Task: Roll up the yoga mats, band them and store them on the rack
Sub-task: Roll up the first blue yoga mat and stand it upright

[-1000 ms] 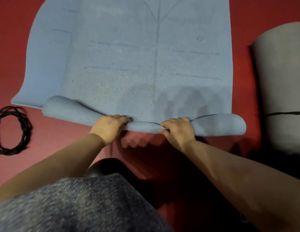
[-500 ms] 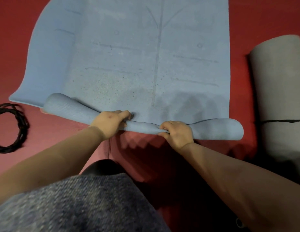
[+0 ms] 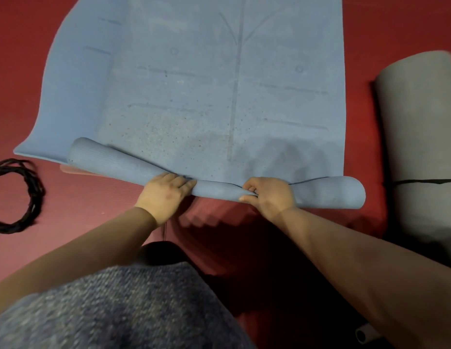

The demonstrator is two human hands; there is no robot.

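Two mats in view: one blue mat spread across the upper centre on the red floor, one grey mat rolled and banded at the right edge. One black coiled band lies at the left edge. Both hands sit on the blue mat's rolled near end: left hand curled over the roll, right hand pinching it between fingers and thumb.
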